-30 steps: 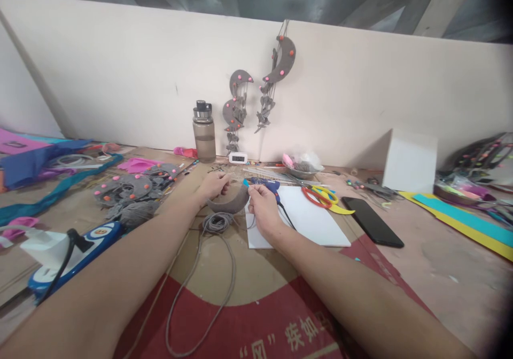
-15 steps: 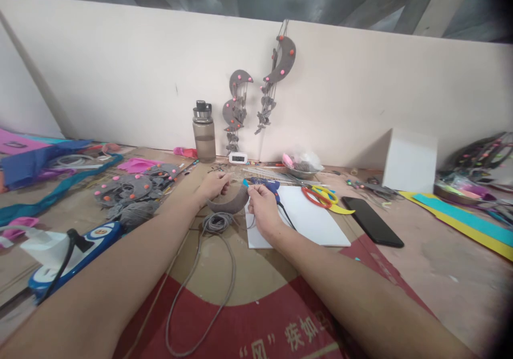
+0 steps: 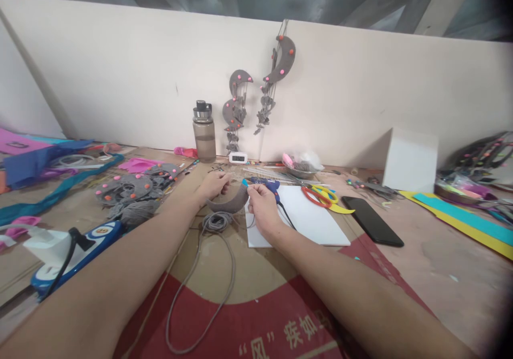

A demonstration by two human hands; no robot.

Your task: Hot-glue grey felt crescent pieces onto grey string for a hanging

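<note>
A grey felt crescent [image 3: 229, 205] lies between my hands with its horns pointing up. My right hand [image 3: 261, 200] pinches its right tip, where a small blue piece [image 3: 245, 182] shows. By the crescent's left end is my left hand [image 3: 215, 185], its fingers curled together; what they hold is too small to make out. A coil of grey cord [image 3: 217, 222] sits just below the crescent, with a long loop trailing toward me. Behind my right hand a blue glue gun [image 3: 272, 187] rests at the edge of a white board [image 3: 312, 223].
Red-handled and yellow-handled scissors [image 3: 316, 196] and a black phone [image 3: 372, 221] lie to the right. A bottle [image 3: 204, 134] and small clock [image 3: 238, 157] stand by the wall. At left are a power strip [image 3: 96, 236] and grey felt pieces [image 3: 128, 188].
</note>
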